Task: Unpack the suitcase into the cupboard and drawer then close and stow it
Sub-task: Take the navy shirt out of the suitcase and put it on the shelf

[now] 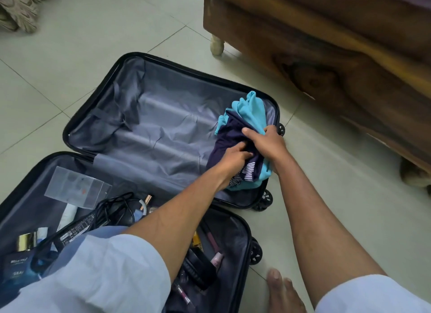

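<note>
- Gripping a bundle of clothes (242, 135) in the far half of the open suitcase (149, 117), both the left hand (235, 157) and the right hand (268, 140) have fingers curled into the turquoise and navy cloth.
- Near half holds a black cable (112, 207), a clear packet (77, 186), bottles and cosmetics.
- Left forearm crosses over that half.
- Wooden furniture (326, 44) stands close on the right.
- Pale tiled floor (70, 44) underneath; a bare foot (282, 291) beside the case.

Both bare forearms reach forward from rolled pale sleeves. The left hand (235, 156) has its fingers curled into a clothes bundle (242, 135), gripping it. The right hand (268, 140) clamps over the top, thumb forward; its fingertips are probably tucked behind, out of sight.
</note>
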